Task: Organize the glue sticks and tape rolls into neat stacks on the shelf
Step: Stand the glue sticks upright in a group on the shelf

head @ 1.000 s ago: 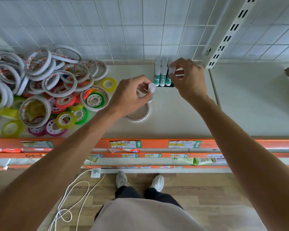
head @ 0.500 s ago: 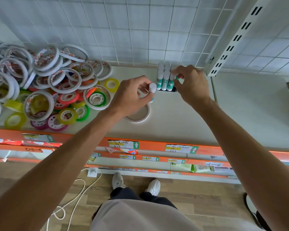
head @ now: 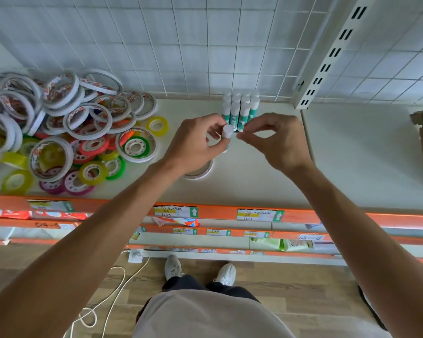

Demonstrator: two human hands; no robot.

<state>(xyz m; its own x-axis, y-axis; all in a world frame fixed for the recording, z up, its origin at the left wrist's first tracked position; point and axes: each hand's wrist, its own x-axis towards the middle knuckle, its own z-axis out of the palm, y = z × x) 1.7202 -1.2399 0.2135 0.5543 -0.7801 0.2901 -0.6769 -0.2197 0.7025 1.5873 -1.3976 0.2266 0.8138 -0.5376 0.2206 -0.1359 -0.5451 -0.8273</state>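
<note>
Left hand, just left of frame centre, is gripping one glue stick upright, fingers and thumb curled round its barrel, white cap up. Right hand, just right of centre, is holding its thumb and forefinger tips together in a pinch; I cannot tell whether anything small is between them. Both hands are hovering immediately in front of the block of standing glue sticks, which sits against the white grid wall at upper centre of the shelf.

Step in hand, as I am judging it: adding this stick to the front row of the block. To do it well I am wanting the stick kept vertical, brought down flat on its base, then slid back until it is touching the front row and lined up with a column. The right hand could be steadying the block's near side so the standing sticks are not toppling when the new one is nudging in.

Tape rolls are lying in a loose heap at the left of the frame, unstacked; one roll is lying apart, partly under the left wrist. I am watching that the forearm is not dragging it.
</note>
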